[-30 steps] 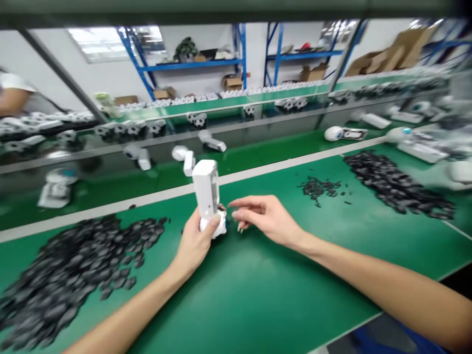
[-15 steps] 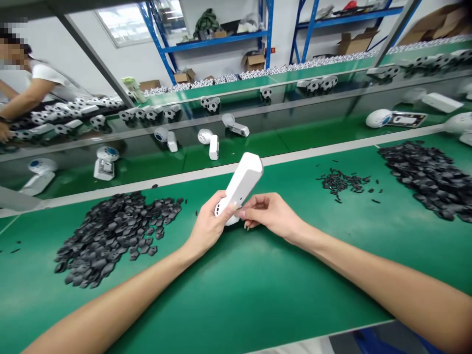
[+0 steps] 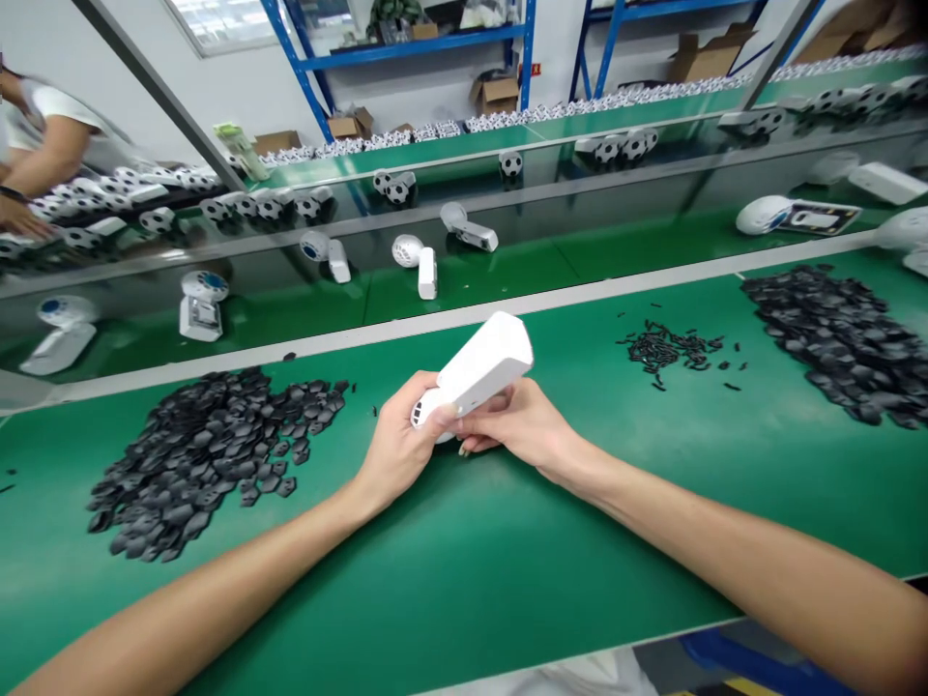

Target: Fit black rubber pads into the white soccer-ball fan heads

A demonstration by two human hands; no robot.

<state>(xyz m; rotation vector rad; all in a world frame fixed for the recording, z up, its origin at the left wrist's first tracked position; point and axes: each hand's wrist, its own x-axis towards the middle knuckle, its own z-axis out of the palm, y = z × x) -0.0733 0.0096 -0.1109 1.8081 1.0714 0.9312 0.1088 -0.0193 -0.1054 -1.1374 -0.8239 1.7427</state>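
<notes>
Head view, looking down over a green-matted workbench (image 3: 507, 570). Left hand (image 3: 395, 449) clenched around the rounded, slotted end of a white plastic housing (image 3: 485, 362), fingers curled over it. Right hand (image 3: 518, 425) closed against the underside of the same housing, fingertips mostly hidden behind it. Housing tilted, long end pointing up and to the right, held close over the mat between two heaps. To the left of the hands, a heap of black hexagonal pieces (image 3: 210, 454); to the right, a small scatter of black slivers (image 3: 671, 350), then a second heap of black pieces (image 3: 833, 343). Beyond a white rail (image 3: 435, 324), on a farther green bench, white units with round heads (image 3: 417, 261) and soccer-ball-patterned parts (image 3: 511, 162). At far left, a co-worker's arm (image 3: 54, 155) above more of those parts. Farther back, blue steel shelving (image 3: 413, 39) holding cardboard boxes (image 3: 497, 95).
</notes>
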